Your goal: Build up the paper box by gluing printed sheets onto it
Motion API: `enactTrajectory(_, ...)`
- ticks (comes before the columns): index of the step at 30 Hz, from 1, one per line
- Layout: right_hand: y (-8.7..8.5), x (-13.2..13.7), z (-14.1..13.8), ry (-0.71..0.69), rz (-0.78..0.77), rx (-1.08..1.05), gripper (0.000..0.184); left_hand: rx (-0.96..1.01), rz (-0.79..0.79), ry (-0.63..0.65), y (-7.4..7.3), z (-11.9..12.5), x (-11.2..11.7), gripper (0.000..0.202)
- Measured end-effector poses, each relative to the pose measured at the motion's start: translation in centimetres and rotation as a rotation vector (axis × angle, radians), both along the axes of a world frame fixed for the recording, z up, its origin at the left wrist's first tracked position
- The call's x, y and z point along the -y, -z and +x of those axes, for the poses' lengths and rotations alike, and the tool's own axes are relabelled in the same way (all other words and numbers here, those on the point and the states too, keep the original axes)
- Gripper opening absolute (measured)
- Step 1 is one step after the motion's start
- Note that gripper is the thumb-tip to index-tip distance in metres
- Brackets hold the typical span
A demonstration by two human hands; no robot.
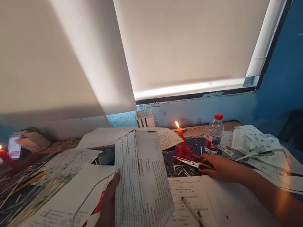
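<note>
Okay, left hand (111, 195) fingers gripping folded paper (142, 182) over the tabletop's (195, 143) middle; right hand (218, 168) at scissors (190, 162) beside the candle (180, 133), toward the back edge, grip unclear. Step seems scissors handling; next move calls for staying clear of the flame (177, 124).

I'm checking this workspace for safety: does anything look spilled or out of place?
Yes: red wax lies lumpy around the base of the lit red candle, near small sticks and a printed sheet. An open flame among paper looks risky. The right hand holds scissors close to the wax.
</note>
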State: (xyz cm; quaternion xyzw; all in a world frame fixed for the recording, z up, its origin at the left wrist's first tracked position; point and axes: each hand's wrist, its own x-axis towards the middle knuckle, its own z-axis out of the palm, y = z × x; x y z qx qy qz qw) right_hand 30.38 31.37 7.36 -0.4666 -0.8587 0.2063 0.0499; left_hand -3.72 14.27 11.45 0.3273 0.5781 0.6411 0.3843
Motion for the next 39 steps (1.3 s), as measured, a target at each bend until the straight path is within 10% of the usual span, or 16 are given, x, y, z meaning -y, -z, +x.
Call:
enactTrajectory(12,0.2,2.0,-0.3,-0.009,0.196,-0.034,0.063,-0.025,0.039,0.006,-1.3,0.5,1.2,0.078)
enactTrajectory(24,-2.7,2.7,1.5,0.06,0.439,-0.258,0.047,-0.017,0.059,0.021,-1.7,-0.1,2.1,0.077)
enactTrajectory(30,-6.0,3.9,3.1,0.105,0.438,-0.258,0.065,0.005,0.049,0.001,-0.8,-0.6,2.0,0.077)
enactTrajectory(39,-12.5,6.2,1.9,-0.146,0.974,-0.013,0.071,0.006,0.009,0.019,0.8,-0.5,1.3,0.078)
